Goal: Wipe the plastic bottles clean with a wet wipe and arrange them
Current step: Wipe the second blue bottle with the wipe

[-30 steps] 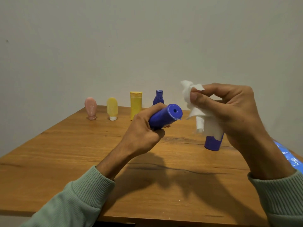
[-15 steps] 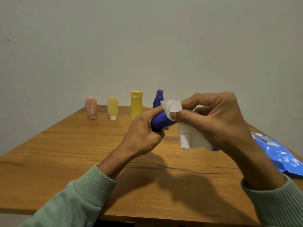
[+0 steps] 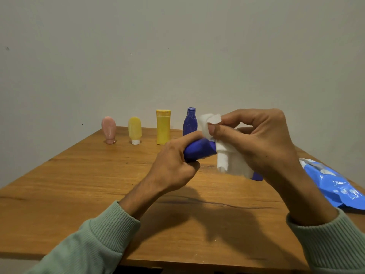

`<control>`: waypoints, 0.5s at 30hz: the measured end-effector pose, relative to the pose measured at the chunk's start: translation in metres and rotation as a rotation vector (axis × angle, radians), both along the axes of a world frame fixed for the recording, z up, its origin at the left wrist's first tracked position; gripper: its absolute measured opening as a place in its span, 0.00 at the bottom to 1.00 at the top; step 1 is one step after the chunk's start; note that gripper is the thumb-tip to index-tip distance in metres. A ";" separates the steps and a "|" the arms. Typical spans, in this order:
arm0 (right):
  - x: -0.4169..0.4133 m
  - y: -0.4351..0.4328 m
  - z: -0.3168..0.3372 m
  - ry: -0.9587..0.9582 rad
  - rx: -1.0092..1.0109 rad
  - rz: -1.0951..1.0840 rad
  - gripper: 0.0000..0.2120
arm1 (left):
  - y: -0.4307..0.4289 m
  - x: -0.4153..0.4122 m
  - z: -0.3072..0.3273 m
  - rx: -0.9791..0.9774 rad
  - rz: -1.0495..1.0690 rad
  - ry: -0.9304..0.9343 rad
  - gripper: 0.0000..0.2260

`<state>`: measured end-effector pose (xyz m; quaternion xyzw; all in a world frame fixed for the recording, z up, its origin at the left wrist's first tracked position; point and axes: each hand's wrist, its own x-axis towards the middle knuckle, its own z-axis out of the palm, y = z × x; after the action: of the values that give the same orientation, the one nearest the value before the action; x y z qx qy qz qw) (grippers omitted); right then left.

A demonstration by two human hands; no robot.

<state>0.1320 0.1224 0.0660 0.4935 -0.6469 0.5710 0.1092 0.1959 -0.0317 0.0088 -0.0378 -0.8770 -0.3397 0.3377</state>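
My left hand (image 3: 173, 165) grips a blue plastic bottle (image 3: 199, 150) held on its side above the wooden table (image 3: 79, 184). My right hand (image 3: 260, 143) pinches a white wet wipe (image 3: 227, 157) and presses it over the bottle's right end, which is hidden. Along the far edge stand a pink bottle (image 3: 108, 129), a pale yellow bottle (image 3: 134, 129), a taller yellow bottle (image 3: 163, 126) and a dark blue bottle (image 3: 190, 121). A small piece of another blue item (image 3: 257, 176) shows under my right hand.
A blue wet-wipe pack (image 3: 333, 184) lies at the table's right edge. A plain wall rises right behind the row of bottles.
My right hand has brought the wipe down and left onto the end of the held bottle, covering it. The left hand has kept its grip and shifted little.
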 end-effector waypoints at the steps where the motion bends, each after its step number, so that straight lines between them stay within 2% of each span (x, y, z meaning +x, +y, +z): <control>1: -0.002 0.001 0.000 -0.035 -0.010 -0.005 0.04 | 0.001 -0.001 0.000 0.002 -0.004 0.004 0.22; 4: -0.010 0.005 0.001 -0.158 -0.043 -0.019 0.02 | 0.000 0.000 0.002 0.017 -0.003 0.040 0.21; 7: -0.008 0.006 0.003 -0.235 -0.069 0.047 0.05 | -0.002 0.001 0.004 0.004 0.011 0.042 0.22; 15: 0.003 0.004 0.004 -0.080 0.082 0.117 0.07 | -0.006 0.000 0.001 0.033 0.023 0.049 0.29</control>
<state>0.1352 0.1268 0.0698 0.5112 -0.6438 0.5687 0.0292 0.1957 -0.0374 0.0101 -0.0307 -0.8631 -0.3492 0.3637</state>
